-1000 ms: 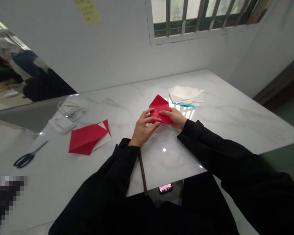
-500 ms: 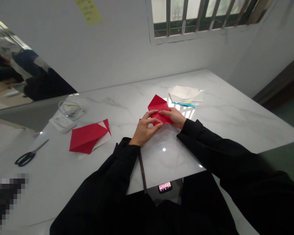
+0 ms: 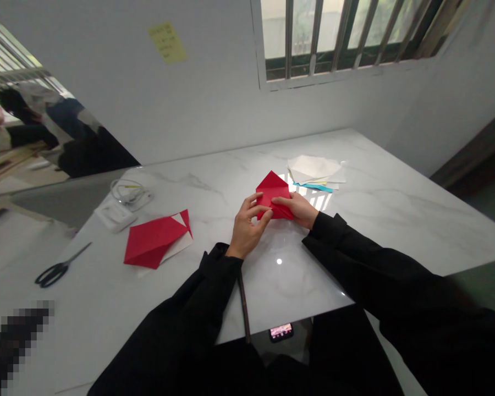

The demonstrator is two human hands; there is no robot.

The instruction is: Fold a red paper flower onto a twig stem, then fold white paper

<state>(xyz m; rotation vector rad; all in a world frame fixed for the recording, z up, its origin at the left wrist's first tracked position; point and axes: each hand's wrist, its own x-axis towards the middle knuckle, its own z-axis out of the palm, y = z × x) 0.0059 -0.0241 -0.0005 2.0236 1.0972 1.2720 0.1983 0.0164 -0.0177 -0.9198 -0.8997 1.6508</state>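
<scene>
Between my hands is a folded red paper envelope (image 3: 273, 190), its pointed flap raised at the far side. My left hand (image 3: 249, 223) grips its left and near edges with thumb and fingers. On the other side, my right hand (image 3: 299, 208) holds the envelope, thumb lying across its front and fingers hidden behind it. Further left on the table lie other red papers (image 3: 148, 242), with white paper showing beneath. A stack of white papers (image 3: 313, 169) with a blue edge below sits beyond my right hand.
Black scissors (image 3: 55, 272) lie at the left of the marbled table (image 3: 214, 176). Near them are a white box (image 3: 114, 215) and a coiled cable (image 3: 126, 190). A thin dark stick (image 3: 244, 308) lies by my left sleeve. A lit phone (image 3: 281, 332) rests below the table's front edge.
The whole view has shifted, so everything appears slightly lower and to the right. My left fingers have loosened and spread a little on the envelope; both hands still hold it.
</scene>
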